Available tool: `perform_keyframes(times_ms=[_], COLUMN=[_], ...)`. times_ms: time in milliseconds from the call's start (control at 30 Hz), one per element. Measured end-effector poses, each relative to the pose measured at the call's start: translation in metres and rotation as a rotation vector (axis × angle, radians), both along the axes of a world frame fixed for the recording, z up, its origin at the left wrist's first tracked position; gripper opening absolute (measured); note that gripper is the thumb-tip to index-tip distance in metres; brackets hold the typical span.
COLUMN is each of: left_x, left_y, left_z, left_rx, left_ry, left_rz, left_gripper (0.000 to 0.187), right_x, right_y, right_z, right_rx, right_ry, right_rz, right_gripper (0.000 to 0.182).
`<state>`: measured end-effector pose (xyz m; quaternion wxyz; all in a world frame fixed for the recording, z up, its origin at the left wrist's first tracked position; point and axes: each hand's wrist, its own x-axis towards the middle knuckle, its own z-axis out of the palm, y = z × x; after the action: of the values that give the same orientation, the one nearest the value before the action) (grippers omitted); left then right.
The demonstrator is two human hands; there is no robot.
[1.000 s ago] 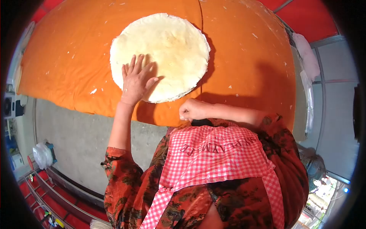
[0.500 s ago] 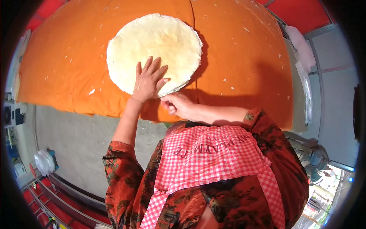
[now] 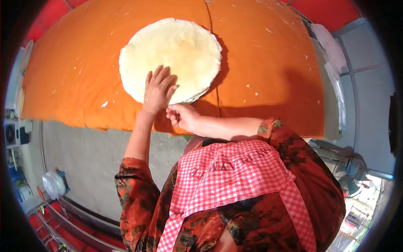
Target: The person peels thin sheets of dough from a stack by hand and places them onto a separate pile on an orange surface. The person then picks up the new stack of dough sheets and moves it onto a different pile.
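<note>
A large round pale stack of thin sheets [image 3: 180, 54] lies on the orange cloth [image 3: 268, 54]. My left hand [image 3: 158, 92] rests on its near left part, fingers spread out and pointing away from me. Just right of that wrist, at the near edge of the stack, my right hand [image 3: 182, 116] is closed with its thumb and index finger pinched together. Whatever sits between those fingertips is too small to make out.
White flakes are scattered over the cloth. Beyond its near edge shows the grey floor [image 3: 96, 164]. A fan [image 3: 352, 168] stands at the lower right, a plastic bag [image 3: 53, 185] and metal rails at the lower left. Clear plastic [image 3: 336, 92] hangs along the right side.
Both hands have shifted slightly left. My left hand has slid a little toward the left part of the stack, and my right hand has followed along its near edge.
</note>
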<state>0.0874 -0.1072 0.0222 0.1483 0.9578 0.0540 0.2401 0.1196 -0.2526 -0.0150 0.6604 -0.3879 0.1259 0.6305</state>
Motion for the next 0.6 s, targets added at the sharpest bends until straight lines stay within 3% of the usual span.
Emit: perform_keyframes(times_ms=[167,267,367,433,500,600], left_x=[0.003,0.026,0.052,0.061,0.062,0.067], left_y=[-0.004,-0.028,-0.059,-0.068,-0.073,-0.072], left_z=[0.009,0.035,0.045,0.024,0.009,0.012], left_rx=[-0.032,-0.046,0.005,0.116,0.186,0.164], left_ry=[0.044,0.021,0.128,0.207,0.268,0.312], left_rz=[-0.016,-0.119,-0.271,-0.272,-0.264,-0.273], left_gripper=[0.039,0.047,0.054,0.058,0.059,0.059], right_x=[0.012,0.038,0.090,0.137,0.206,0.272], right_y=[-0.023,-0.069,-0.112,-0.127,-0.131,-0.099], right_z=[0.012,0.009,0.026,0.017,0.005,-0.019], right_rx=[-0.166,-0.104,-0.096,-0.243,-0.349,-0.405], right_ry=[-0.231,-0.219,-0.289,-0.558,-0.465,-1.040], right_rz=[0.309,0.429,0.300,0.046,-0.117,-0.101], right_gripper=[0.020,0.021,0.020,0.023,0.040,0.046])
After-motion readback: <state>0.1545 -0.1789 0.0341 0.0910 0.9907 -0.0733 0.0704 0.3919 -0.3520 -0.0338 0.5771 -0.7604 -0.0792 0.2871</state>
